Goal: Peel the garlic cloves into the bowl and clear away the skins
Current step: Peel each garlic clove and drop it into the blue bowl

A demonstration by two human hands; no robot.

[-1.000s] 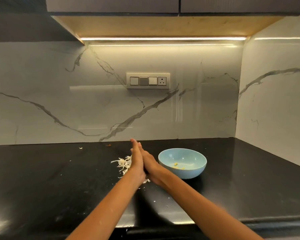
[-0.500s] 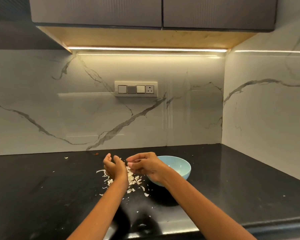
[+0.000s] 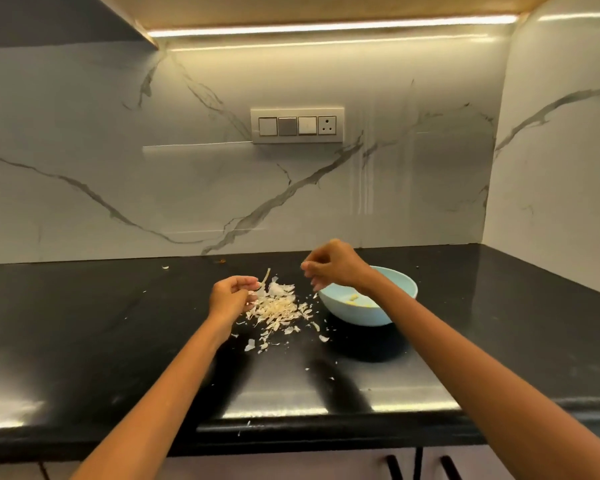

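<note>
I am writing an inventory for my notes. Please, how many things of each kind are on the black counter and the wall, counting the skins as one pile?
Bowl, light blue: 1
Pile of garlic skins: 1
Switch panel on the wall: 1
Hands, left hand and right hand: 2
Total: 5

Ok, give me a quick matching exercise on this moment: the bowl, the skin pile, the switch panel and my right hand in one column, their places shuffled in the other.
Things:
1. pale blue round bowl
2. pile of papery white garlic skins
3. white wall switch panel
4. right hand

Places:
A. on the marble backsplash
B. raised above the bowl's left rim
C. on the black countertop, right of the skins
D. on the countertop, between left hand and bowl

Pairs: 1-C, 2-D, 3-A, 4-B
</note>
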